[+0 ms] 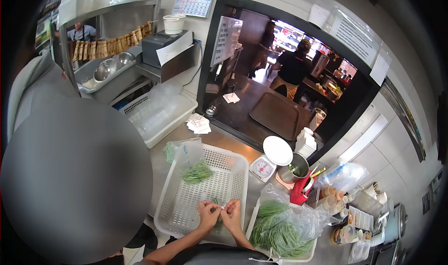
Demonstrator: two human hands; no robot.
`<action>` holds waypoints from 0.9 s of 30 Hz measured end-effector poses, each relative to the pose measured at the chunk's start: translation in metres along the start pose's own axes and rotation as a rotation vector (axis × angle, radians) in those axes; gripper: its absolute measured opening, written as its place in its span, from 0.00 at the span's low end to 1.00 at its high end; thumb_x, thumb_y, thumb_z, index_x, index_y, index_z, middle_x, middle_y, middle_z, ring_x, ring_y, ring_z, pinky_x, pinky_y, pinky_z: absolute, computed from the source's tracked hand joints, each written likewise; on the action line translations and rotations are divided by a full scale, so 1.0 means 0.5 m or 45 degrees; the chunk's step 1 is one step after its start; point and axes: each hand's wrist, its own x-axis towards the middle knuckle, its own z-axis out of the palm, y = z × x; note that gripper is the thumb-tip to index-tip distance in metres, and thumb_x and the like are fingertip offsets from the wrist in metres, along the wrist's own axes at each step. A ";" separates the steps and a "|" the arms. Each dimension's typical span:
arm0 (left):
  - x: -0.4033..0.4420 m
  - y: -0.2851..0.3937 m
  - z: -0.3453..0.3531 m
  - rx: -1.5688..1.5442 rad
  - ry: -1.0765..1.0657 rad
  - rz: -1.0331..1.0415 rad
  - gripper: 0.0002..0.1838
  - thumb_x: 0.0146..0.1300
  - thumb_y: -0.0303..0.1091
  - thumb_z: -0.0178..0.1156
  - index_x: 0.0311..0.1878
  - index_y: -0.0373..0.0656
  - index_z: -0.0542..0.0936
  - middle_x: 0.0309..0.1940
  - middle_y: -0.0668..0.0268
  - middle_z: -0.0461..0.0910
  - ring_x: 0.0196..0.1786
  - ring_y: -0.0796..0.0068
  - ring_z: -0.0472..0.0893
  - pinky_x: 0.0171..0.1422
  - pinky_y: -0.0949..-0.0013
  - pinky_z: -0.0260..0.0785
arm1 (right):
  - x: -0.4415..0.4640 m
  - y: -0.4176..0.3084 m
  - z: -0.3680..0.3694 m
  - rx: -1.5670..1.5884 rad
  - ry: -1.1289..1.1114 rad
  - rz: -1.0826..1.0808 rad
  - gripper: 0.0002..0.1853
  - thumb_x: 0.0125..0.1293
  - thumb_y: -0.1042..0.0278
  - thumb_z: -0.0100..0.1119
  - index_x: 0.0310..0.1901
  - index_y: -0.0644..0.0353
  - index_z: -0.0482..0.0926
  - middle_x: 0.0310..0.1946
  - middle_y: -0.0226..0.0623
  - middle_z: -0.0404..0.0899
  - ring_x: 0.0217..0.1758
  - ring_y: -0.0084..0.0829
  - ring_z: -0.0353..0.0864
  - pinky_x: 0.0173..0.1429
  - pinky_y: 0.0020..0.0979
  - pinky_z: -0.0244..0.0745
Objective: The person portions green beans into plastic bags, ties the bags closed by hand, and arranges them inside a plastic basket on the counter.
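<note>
My left hand (208,214) and my right hand (232,212) meet above the near end of a white perforated basket (162,204). Both are closed, fingertips pinching a small whitish twist that looks like the neck of a clear plastic bag. Thin green stalks (218,224) show below and between my hands, partly hidden by them. Farther up in the same basket lies a clear bag of cut green stalks (197,172). To the right, a white tub (309,255) holds a large heap of loose long green stalks (282,230), with clear plastic (305,223) over part of it.
A dial scale (263,168) with a white plate (277,150) stands beyond the basket, beside a metal pot (297,168). Paper slips (199,124) lie near a pass-through window with a brown tray (274,115). A person (74,181) stands close on the left; others appear through the window.
</note>
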 end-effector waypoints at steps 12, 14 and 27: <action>0.017 -0.041 0.010 -0.515 -0.104 -0.552 0.10 0.50 0.31 0.57 0.33 0.34 0.80 0.44 0.63 0.62 0.50 0.74 0.63 0.51 0.72 0.61 | 0.005 0.016 -0.011 0.150 -0.134 0.110 0.19 0.52 0.85 0.56 0.41 0.59 0.58 0.25 0.28 0.65 0.26 0.15 0.65 0.27 0.16 0.61; 0.024 -0.061 0.011 -0.640 -0.166 -0.579 0.12 0.52 0.36 0.59 0.33 0.36 0.81 0.47 0.61 0.62 0.53 0.69 0.63 0.56 0.69 0.58 | 0.003 0.014 -0.014 0.194 -0.142 0.169 0.19 0.52 0.85 0.56 0.40 0.58 0.58 0.26 0.28 0.65 0.27 0.15 0.65 0.28 0.16 0.62; 0.006 -0.023 -0.016 -0.678 -0.426 -0.467 0.13 0.59 0.40 0.60 0.29 0.38 0.79 0.28 0.72 0.73 0.48 0.81 0.67 0.57 0.74 0.58 | -0.004 0.005 -0.034 0.500 -0.240 0.255 0.17 0.55 0.86 0.54 0.43 0.59 0.61 0.29 0.34 0.72 0.29 0.24 0.75 0.34 0.23 0.72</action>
